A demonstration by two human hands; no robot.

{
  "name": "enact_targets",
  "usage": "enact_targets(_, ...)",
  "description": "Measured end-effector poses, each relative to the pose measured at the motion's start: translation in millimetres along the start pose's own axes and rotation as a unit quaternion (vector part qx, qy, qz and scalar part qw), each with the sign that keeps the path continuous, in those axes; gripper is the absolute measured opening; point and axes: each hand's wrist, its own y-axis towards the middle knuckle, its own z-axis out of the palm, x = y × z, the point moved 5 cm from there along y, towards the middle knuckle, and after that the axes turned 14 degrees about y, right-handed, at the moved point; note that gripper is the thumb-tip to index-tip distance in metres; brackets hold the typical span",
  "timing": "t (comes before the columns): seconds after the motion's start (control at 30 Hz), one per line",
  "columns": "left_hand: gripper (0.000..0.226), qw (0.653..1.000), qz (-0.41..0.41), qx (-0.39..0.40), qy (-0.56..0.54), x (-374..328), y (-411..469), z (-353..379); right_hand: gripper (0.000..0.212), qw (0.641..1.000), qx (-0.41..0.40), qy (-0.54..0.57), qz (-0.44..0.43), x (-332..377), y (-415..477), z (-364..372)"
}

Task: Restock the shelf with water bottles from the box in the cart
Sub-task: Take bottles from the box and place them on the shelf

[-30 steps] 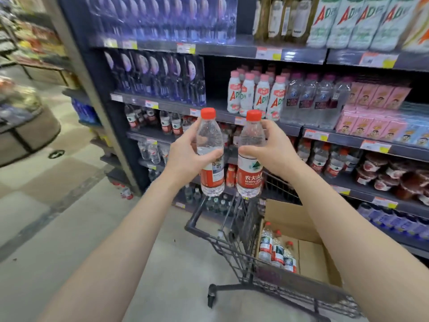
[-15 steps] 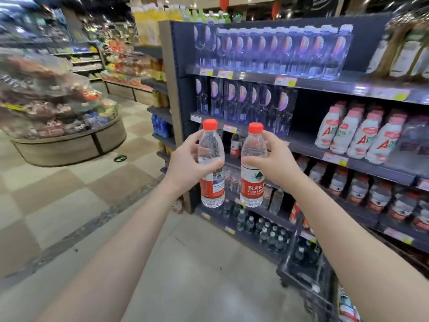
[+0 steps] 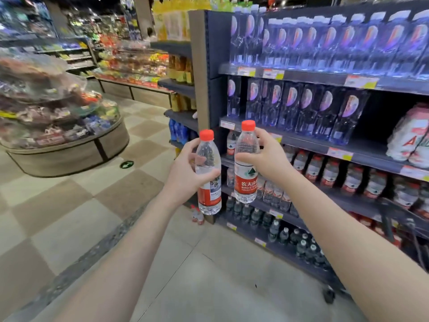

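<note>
cart (image 3: 328, 295) cut off, price tags (image 3: 361, 82) blurred

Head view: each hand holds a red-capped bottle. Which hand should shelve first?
Right, likely. The right hand grips the right bottle higher, directly in front of the matching red-label bottles on the shelf; the left hand grips the left bottle lower, out by the shelf end, farther from that row.

The left arm (image 3: 130, 252) and right arm (image 3: 348, 240) are bare from the frame's bottom edge to the wrists; left hand (image 3: 185, 176) and right hand (image 3: 267, 156) are bare too.
</note>
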Motion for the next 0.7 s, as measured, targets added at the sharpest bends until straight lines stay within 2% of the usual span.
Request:
enact_targets(0.27, 0.081, 1.0, -0.004, 0.009, 0.016, 72.0, 99.9, -9.0, 0.07, 0.999, -0.009, 0.031, -0.004, -29.2, 104.9, 58.9)
enact_targets(0.5, 0.078, 0.999, 0.026, 0.031, 0.028, 110.4, 201.0, -8.1, 0.068, 0.999, -0.031, 0.033, -0.008, -45.1, 203.6, 75.6)
enact_targets(0.7, 0.081, 0.997, 0.047, 0.059, 0.032, 134.5, 272.2, 1.2, 0.066, 0.997, -0.057, 0.042, 0.006, -62.7, 252.6, 80.9)
